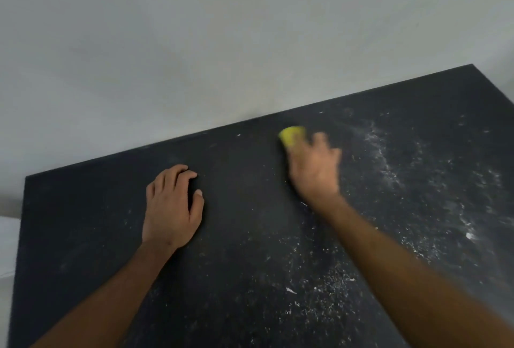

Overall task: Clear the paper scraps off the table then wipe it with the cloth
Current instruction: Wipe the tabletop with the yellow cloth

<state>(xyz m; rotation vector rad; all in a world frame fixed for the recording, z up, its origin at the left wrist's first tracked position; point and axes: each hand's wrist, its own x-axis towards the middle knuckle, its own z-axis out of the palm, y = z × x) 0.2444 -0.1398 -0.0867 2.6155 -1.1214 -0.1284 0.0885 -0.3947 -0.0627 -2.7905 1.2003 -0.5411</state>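
A black table [83, 222] fills the lower part of the view. My right hand [314, 169] is blurred by motion near the table's far edge and presses a yellow cloth [292, 134] onto the top; the cloth sticks out beyond my fingers. My left hand [169, 205] rests on the table left of centre, its fingers curled with their tips on the surface and nothing in it. Small white paper scraps [290, 290] and white dust [386, 161] are scattered over the right and near parts of the table.
A plain pale wall [222, 41] rises right behind the table's far edge. The table's left edge [19, 236] borders a light floor or surface. A denser white patch [470, 233] lies near the right side.
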